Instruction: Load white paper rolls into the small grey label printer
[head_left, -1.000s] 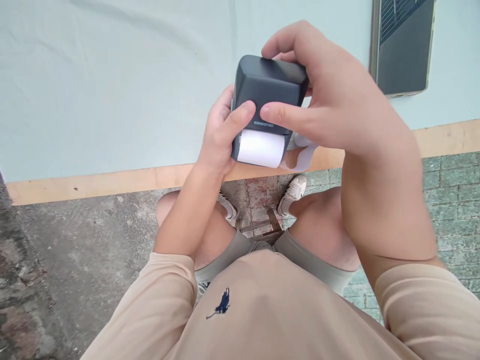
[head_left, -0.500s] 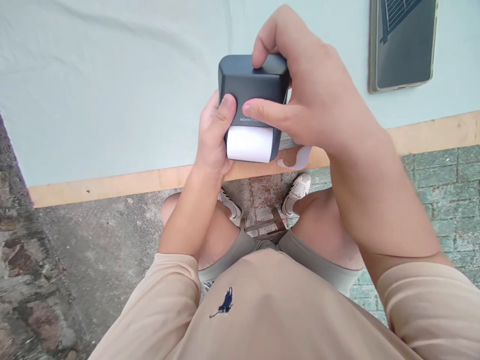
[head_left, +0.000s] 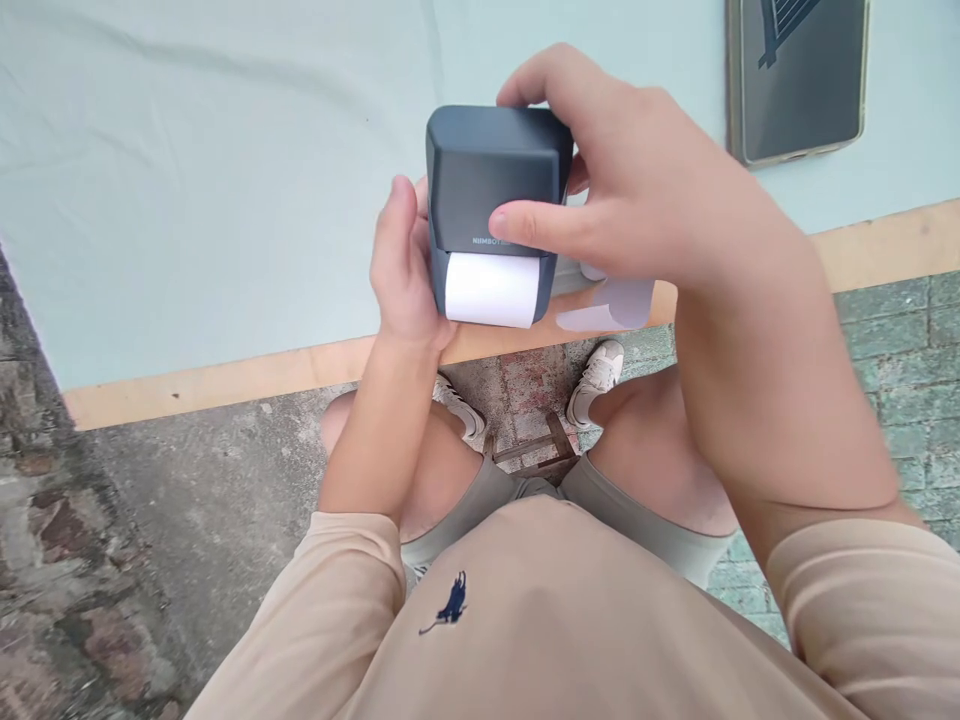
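A dark label printer (head_left: 495,180) is held over the table's front edge, with white label paper (head_left: 491,290) showing at its lower end. My right hand (head_left: 600,180) is closed on its right side, thumb pressed on the front face and index finger over the top edge. Against the left side rests my left hand (head_left: 405,280), supporting the printer; its thumb is raised off the casing and its other fingers are mostly hidden behind. Below my right hand, a curled white paper strip (head_left: 626,303) hangs beside the printer.
A phone in a clear case (head_left: 799,90) lies at the far right on the pale table cover (head_left: 225,200). The table's wooden edge (head_left: 225,385) runs across in front of me. My knees and a wooden stool bar (head_left: 536,450) are below it.
My left thumb has lifted off the printer's front and swung left. My right index finger has shifted back over the top edge. More of the curled paper strip shows at the right.
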